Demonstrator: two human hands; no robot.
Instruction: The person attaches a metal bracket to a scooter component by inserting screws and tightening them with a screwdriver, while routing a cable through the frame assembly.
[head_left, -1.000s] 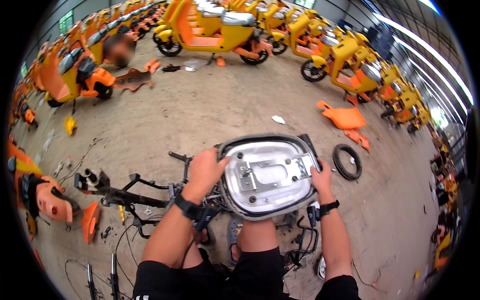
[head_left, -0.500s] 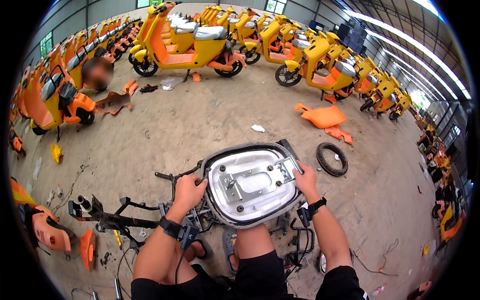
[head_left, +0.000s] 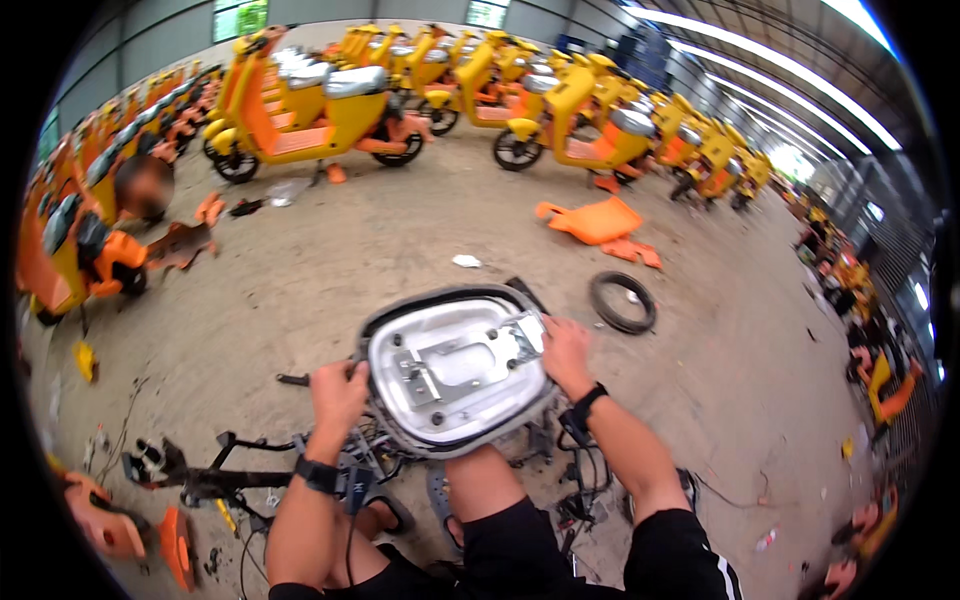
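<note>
Overhead, upturned scooter seat (head_left: 455,365) between both hands, left hand (head_left: 338,385) and right hand (head_left: 563,352) gripping its edges

Plenty of open concrete floor (head_left: 400,250) ahead of the upturned scooter seat (head_left: 455,365), all the way up to the row of yellow scooters (head_left: 330,110) across the top of the frame. To the right there's a loose black tyre (head_left: 622,302) lying flat, and orange panels (head_left: 595,222) further up. Lower down is the tight part: stripped frame and handlebars (head_left: 200,475) at lower left, tangled wires and parts right under the seat. Both hands sit at the seat's edges, the left hand (head_left: 338,392) and the right hand (head_left: 566,352).
</note>
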